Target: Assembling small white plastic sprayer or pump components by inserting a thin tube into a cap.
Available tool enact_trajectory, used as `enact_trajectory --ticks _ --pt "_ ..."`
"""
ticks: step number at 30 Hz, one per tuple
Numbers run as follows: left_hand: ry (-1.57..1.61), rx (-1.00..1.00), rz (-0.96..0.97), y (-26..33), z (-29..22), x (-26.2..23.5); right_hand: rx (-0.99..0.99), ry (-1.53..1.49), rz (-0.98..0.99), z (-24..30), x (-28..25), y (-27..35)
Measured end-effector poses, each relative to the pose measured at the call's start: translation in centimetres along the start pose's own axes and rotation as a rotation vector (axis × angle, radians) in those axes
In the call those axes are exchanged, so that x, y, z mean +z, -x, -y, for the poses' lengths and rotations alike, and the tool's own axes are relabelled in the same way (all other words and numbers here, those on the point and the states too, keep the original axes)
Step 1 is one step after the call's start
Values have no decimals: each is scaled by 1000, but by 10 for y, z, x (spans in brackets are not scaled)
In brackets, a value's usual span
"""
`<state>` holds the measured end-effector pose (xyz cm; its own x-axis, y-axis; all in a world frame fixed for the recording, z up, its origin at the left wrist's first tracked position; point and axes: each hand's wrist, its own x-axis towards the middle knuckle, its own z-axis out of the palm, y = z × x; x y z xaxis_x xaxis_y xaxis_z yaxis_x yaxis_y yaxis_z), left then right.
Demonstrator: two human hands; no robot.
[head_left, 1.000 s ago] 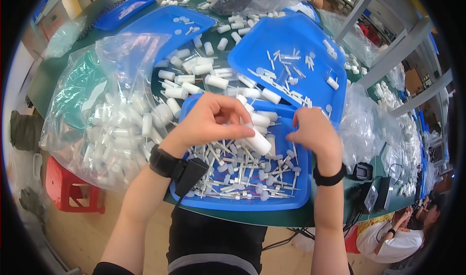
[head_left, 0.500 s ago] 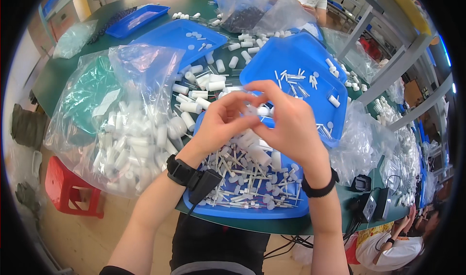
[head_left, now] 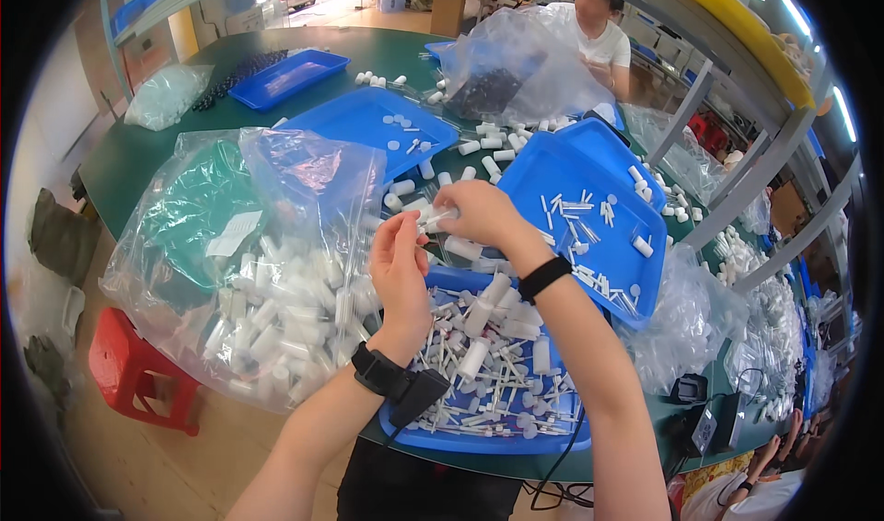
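My right hand (head_left: 483, 210) reaches in over the near tray, thumb and fingers pinched on a small translucent white piece (head_left: 445, 214). Just left of it, my left hand (head_left: 401, 261) is closed, its fingertips beside the same piece; what lies between them is hidden. Below both hands is a blue tray (head_left: 396, 420) heaped with thin white rods bearing round discs (head_left: 488, 401). White plastic cylinders (head_left: 474, 358) lie on top of that heap. More white cylinders (head_left: 463, 248) are strewn beyond the tray, close to my right hand.
A clear bag of white cylinders (head_left: 267, 328) stands at left. Another blue tray (head_left: 635, 245) with short rods lies at right, and a flatter one (head_left: 341, 116) behind. A metal shelf frame (head_left: 686, 111) rises at right. Across the green table (head_left: 387, 50) sits a person (head_left: 603, 47).
Both hands have moved left and a little lower in view, with the right forearm now slanting across the near tray. The view has tilted up, showing more of the room.
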<state>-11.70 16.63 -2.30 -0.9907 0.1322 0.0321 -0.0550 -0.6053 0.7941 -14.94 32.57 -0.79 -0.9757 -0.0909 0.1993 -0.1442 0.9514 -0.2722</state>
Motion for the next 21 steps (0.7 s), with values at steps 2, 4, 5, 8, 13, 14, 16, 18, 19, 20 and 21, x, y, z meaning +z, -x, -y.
enact_trajectory --ticks 2,4,5,8,13,14,16,18,19,20,21 --pt "1 6 -15 -2 -1 -4 44 14 20 5 5 -5" --pt "0 -6 4 -2 0 -6 53 44 29 9 7 -5" --pt "2 -12 14 -1 0 -6 39 66 29 10 7 -2" --pt "-8 -9 20 -3 2 -7 7 132 15 12 10 1" --pt "4 -13 3 -1 1 -5 9 118 18 14 9 3" --pt "5 -16 -3 -1 2 -5 8 115 5 14 9 3" --pt "17 -22 -9 -2 4 -5 12 108 -10 15 9 5" --pt "22 -19 -5 -2 5 -3 37 -21 -115 10 1 11" --pt "24 -20 -3 -3 5 -6 78 -133 -149 11 0 12" --pt "31 -25 1 -3 4 -7 123 -240 -181 15 -7 14" --pt "39 -30 6 -3 4 -8 174 -353 -189 18 -18 21"
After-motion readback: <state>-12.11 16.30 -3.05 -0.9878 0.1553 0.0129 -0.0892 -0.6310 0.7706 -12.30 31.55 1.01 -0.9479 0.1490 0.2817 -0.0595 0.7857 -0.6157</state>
